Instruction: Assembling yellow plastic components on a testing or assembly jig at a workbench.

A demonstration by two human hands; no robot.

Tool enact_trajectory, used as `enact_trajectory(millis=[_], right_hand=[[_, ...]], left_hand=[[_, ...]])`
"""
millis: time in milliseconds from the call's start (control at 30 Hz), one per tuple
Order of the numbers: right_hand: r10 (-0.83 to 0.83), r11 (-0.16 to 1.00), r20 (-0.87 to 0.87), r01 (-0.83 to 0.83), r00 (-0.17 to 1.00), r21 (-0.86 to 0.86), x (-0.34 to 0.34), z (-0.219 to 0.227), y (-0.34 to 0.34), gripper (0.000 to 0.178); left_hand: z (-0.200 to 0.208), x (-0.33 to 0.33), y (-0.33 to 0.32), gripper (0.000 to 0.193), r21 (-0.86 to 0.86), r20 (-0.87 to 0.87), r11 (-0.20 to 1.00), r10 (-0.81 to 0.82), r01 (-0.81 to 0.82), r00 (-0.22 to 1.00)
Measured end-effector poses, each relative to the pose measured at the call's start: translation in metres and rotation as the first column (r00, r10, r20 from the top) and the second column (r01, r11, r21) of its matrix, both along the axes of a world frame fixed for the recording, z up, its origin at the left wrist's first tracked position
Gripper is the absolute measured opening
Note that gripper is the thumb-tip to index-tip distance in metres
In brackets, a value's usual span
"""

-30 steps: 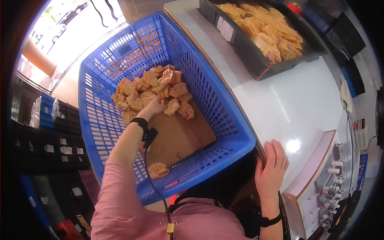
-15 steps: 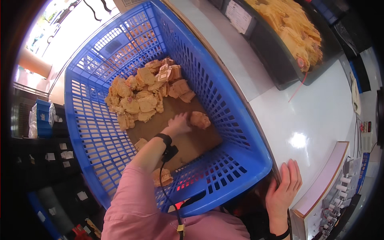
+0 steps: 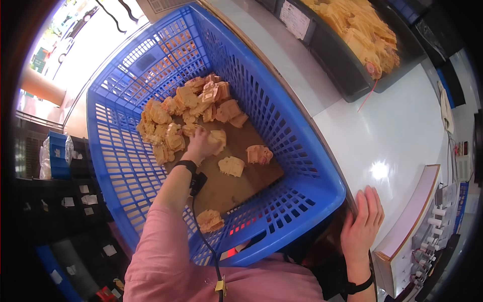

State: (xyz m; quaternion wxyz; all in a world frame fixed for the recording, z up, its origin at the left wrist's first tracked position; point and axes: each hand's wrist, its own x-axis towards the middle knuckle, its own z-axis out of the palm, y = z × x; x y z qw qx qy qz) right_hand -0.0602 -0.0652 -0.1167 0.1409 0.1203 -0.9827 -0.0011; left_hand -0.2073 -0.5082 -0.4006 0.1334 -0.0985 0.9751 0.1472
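Observation:
My left hand (image 3: 202,145) reaches into a deep blue plastic basket (image 3: 322,194), its fingers bent round a flat tan moulded part (image 3: 218,140) at the near edge of a heap. The heap of similar tan parts (image 3: 161,113) lies toward the far left of the brown basket bottom (image 3: 241,189). Two single parts lie apart from it: a paler one (image 3: 232,166) just right of my left hand, and a pinker one (image 3: 259,154) by the right wall. Spread on the white table's edge, outside the basket, my right hand (image 3: 363,221) is open and holds nothing.
A black bin (image 3: 327,63) of yellowish parts stands on the white table (image 3: 347,133) at the upper right. Another tan part (image 3: 210,220) lies at the basket's near end. A cable (image 3: 206,239) runs along my left arm. Dark shelving (image 3: 65,196) is at left.
My left hand has moved left toward the heap, away from the pinker part. The paler part now lies in the open near it. My right hand stays on the table edge.

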Motion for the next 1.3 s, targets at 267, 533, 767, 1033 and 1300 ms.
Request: enact_trajectory(millis=[267, 533, 767, 1033, 1300], right_hand=[[0.019, 0.999, -0.059, -0.021, 0.998, -0.036, -0.002, -0.007, 0.0, 0.054], [0.059, 0.992, -0.16, -0.075, 0.985, -0.1, -0.001, -0.013, 0.002, 0.057], [0.107, 0.979, -0.271, -0.15, 0.957, -0.141, 0.001, -0.022, 0.016, 0.048], [0.141, 0.955, -0.294, -0.208, 0.945, -0.213, -0.002, -0.037, 0.025, 0.054], [0.157, 0.959, -0.285, -0.215, 0.946, -0.183, -0.006, -0.029, 0.02, 0.048]], left_hand=[[0.116, 0.003, 0.018, 0.07, 0.342, 0.138, 0.927, -0.212, 0.154, 0.968], [0.26, 0.03, -0.014, 0.069, 0.304, 0.069, 0.943, -0.161, 0.133, 0.985], [0.336, 0.129, 0.028, 0.072, 0.294, 0.368, 0.95, -0.216, 0.107, 0.904], [0.34, 0.262, 0.095, 0.061, 0.387, 0.291, 0.903, -0.313, 0.188, 0.904], [0.291, 0.279, 0.09, 0.037, 0.224, -0.152, 0.927, -0.272, 0.302, 0.95]])
